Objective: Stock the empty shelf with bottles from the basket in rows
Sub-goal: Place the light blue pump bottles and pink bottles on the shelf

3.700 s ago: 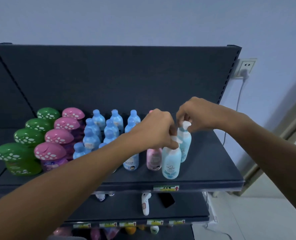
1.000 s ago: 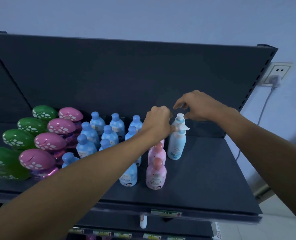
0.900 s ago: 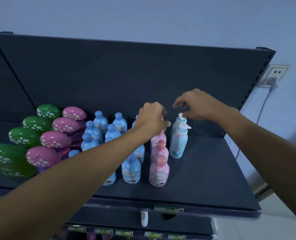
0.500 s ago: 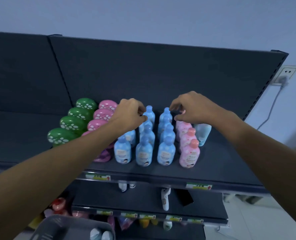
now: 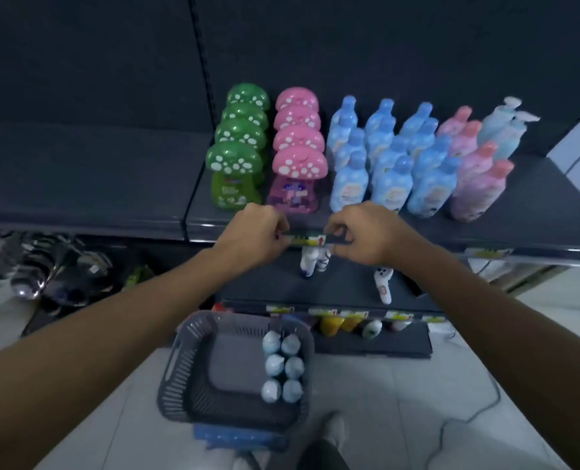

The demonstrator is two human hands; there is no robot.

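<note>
Dark shelf (image 5: 539, 195), bottle rows (image 5: 388, 178); left hand (image 5: 253, 234), right hand (image 5: 366, 234) curled before edge.

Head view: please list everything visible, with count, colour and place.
Green mushroom-cap plastic bottles: four, green, leftmost row on dark shelf.
Pink mushroom-cap bottles: four, pink, next row.
Blue-capped bottles: three rows, blue, shelf middle.
Pink-capped bottles: four, pink, right of those.
White-pump bottles: two, pale blue, right rear.
Grey plastic basket: one, grey, below hands.
Pale round-topped bottles: six, whitish, inside basket.
Left hand: curled, shelf's front edge.
Right hand: curled, shelf's front edge.
</note>
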